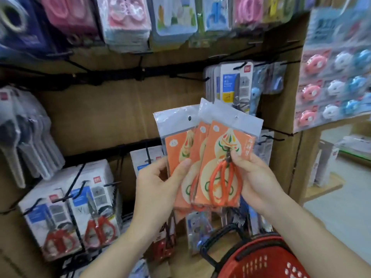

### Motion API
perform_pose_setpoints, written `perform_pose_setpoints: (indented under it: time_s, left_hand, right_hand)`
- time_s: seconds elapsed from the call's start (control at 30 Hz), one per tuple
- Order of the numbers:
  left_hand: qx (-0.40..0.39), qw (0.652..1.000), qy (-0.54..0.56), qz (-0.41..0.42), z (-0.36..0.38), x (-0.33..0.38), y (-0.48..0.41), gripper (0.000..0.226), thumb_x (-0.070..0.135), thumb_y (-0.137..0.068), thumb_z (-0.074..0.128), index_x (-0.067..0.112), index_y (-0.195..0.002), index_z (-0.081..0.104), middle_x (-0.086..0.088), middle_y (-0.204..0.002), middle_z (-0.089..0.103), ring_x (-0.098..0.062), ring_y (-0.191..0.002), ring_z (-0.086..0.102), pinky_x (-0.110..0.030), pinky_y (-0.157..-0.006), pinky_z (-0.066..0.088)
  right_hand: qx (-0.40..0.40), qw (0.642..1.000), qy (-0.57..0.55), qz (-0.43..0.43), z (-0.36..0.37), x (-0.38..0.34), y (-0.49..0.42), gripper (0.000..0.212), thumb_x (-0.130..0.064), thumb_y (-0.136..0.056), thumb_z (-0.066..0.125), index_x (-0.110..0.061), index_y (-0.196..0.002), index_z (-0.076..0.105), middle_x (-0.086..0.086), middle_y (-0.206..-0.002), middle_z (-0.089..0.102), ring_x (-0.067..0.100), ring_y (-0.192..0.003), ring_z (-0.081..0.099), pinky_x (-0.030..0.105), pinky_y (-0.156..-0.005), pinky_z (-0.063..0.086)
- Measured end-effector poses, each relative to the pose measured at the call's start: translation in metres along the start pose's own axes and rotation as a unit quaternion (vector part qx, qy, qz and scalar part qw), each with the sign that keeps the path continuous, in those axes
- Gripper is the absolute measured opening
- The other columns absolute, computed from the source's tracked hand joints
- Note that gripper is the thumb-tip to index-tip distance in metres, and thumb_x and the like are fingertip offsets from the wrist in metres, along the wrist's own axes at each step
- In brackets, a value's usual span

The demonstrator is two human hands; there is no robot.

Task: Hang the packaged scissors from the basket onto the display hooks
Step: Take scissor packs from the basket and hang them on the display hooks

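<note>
Cardboard backs black hooks. Left grip and right grip both pinch fanned scissor packs above the red basket.

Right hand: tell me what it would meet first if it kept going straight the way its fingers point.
The right hand points up and left, so it meets the front orange scissors pack it pinches, then the packs fanned in the left hand. Beyond, probably the brown back panel; depth is unclear.
</note>
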State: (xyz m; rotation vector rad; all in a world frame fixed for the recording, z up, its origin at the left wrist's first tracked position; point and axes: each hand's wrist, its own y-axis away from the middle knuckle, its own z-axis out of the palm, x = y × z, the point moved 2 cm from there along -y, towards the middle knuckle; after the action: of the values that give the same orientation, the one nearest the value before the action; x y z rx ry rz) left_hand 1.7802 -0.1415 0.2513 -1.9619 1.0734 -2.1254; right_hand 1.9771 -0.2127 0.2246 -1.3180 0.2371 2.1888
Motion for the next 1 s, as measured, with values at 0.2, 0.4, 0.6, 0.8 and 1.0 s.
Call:
perform_pose_setpoints:
  time_s: [0.2, 0.4, 0.6, 0.8, 1.0]
  left_hand:
    - [0.081, 0.994, -0.039, 0.068, -0.010, 0.025, -0.029, 0.016, 0.024, -0.096, 0.070, 0.025, -0.083, 0.081, 0.007, -0.083, 0.080, -0.019, -0.081, 0.078, -0.043, -0.071, 0.063]
    - [0.040, 0.995, -0.052, 0.069, 0.004, 0.033, -0.064, 0.015, 0.022, -0.096, 0.071, 0.021, -0.084, 0.080, 0.005, -0.082, 0.080, -0.017, -0.078, 0.078, -0.044, -0.070, 0.064]
    - [0.014, 0.999, -0.032, 0.021, 0.025, 0.023, -0.098, 0.017, 0.024, -0.098, 0.071, 0.019, -0.086, 0.081, -0.004, -0.087, 0.081, -0.028, -0.085, 0.079, -0.059, -0.081, 0.062]
    - [-0.002, 1.000, -0.011, 0.003, 0.040, 0.026, -0.108, 0.017, 0.025, -0.100, 0.067, 0.014, -0.093, 0.078, -0.003, -0.089, 0.081, -0.024, -0.084, 0.079, -0.054, -0.081, 0.063]
    - [0.019, 0.998, -0.010, 0.062, 0.041, 0.028, -0.111, 0.005, 0.019, -0.100, 0.067, 0.021, -0.096, 0.070, 0.004, -0.093, 0.079, -0.018, -0.087, 0.078, -0.049, -0.079, 0.064]
  right_hand:
    - [0.047, 0.998, -0.015, -0.038, -0.006, -0.041, -0.012, 0.029, -0.015, -0.104, 0.053, -0.008, -0.130, 0.065, 0.014, -0.120, 0.075, 0.031, -0.105, 0.075, 0.044, -0.081, 0.063]
    - [0.145, 0.987, -0.033, -0.055, -0.036, -0.049, -0.018, 0.028, -0.014, -0.103, 0.055, -0.012, -0.128, 0.067, 0.014, -0.116, 0.076, 0.034, -0.102, 0.075, 0.052, -0.092, 0.057]
    - [0.177, 0.981, -0.026, -0.073, -0.046, -0.047, -0.011, 0.025, -0.018, -0.101, 0.059, -0.012, -0.123, 0.069, 0.013, -0.112, 0.077, 0.036, -0.102, 0.075, 0.057, -0.095, 0.056]
    - [0.182, 0.978, -0.028, -0.095, -0.043, -0.045, -0.010, 0.021, -0.016, -0.100, 0.062, -0.013, -0.119, 0.071, 0.012, -0.109, 0.078, 0.033, -0.097, 0.077, 0.055, -0.092, 0.057]
    - [0.168, 0.978, -0.002, -0.126, -0.030, -0.050, -0.009, 0.017, -0.013, -0.099, 0.064, -0.010, -0.114, 0.072, 0.013, -0.104, 0.079, 0.032, -0.092, 0.077, 0.048, -0.084, 0.058]
